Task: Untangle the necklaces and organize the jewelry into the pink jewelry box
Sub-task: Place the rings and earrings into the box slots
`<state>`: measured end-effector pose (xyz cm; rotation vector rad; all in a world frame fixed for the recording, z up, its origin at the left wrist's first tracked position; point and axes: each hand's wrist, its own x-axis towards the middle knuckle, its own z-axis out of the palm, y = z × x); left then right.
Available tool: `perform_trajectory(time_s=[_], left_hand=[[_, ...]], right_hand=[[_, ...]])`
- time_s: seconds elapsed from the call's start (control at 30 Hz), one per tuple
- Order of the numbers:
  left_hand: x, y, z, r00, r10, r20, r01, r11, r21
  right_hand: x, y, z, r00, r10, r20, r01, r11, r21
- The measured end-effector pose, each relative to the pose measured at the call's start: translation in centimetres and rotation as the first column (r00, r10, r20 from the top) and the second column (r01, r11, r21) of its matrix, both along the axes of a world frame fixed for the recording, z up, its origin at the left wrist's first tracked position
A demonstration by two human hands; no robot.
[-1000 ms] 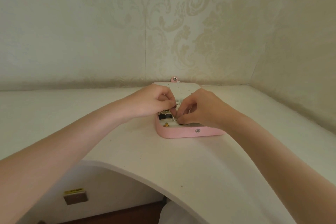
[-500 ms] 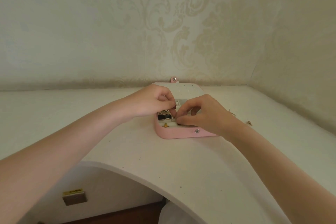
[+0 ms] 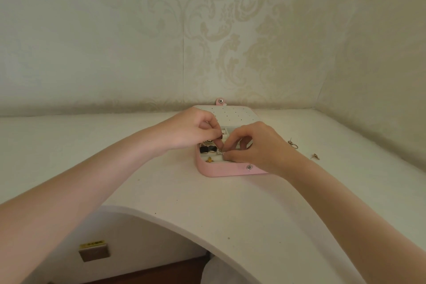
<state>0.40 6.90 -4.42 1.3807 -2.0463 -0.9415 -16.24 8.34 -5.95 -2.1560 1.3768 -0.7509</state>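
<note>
A: Starting from the left, what is the left hand (image 3: 191, 130) doing?

B: It reaches over the open pink jewelry box (image 3: 230, 169), fingers curled tight. Its grip is narrow, thumb and forefinger pinched together above the box's left compartments. A thin silver chain (image 3: 220, 151) shows just below those fingertips, but whether they actually hold it I cannot tell.

A: And under that grip?

B: Black-and-gold jewelry pieces (image 3: 208, 148) lie in the box's left section, directly beneath the left hand. A small gold charm (image 3: 209, 159) sits in the front-left compartment, nearer the camera than the grip.

A: Then the right hand (image 3: 255, 145)?

B: It meets the left one over the middle of the box. Its grip is also narrow: thumb and fingertips pinch the silver chain at the point where the two hands nearly touch. The rest of that hand covers the box's right half.

A: Where does the box stand?

B: On the white counter (image 3: 161, 191), its dotted cream lid (image 3: 232, 115) lying open behind both hands, towards the patterned wall (image 3: 138, 41).

A: Anything right of the right grip?

B: A silver ring-shaped earring (image 3: 292, 144) lies on the counter beyond the right wrist, and a small gold piece (image 3: 315, 156) rests further right, apart from it.
</note>
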Motion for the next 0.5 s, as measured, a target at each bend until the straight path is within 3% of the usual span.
perform_trajectory(time_s=[0.2, 0.37, 0.5], left_hand=[[-0.1, 0.0, 0.1, 1.000, -0.001, -0.002, 0.001, 1.000, 0.002], [0.0, 0.1, 0.2, 0.999, -0.031, -0.039, 0.032, 0.999, 0.016], [0.2, 0.0, 0.5, 0.994, 0.009, -0.111, -0.008, 1.000, 0.005]], right_hand=[[-0.2, -0.3, 0.3, 0.999, -0.022, -0.031, 0.023, 0.999, 0.035], [-1.1, -0.6, 1.8, 0.963, -0.154, 0.221, 0.138, 0.987, 0.084], [-1.0, -0.4, 3.0, 0.947, -0.142, 0.288, 0.118, 0.988, 0.099]])
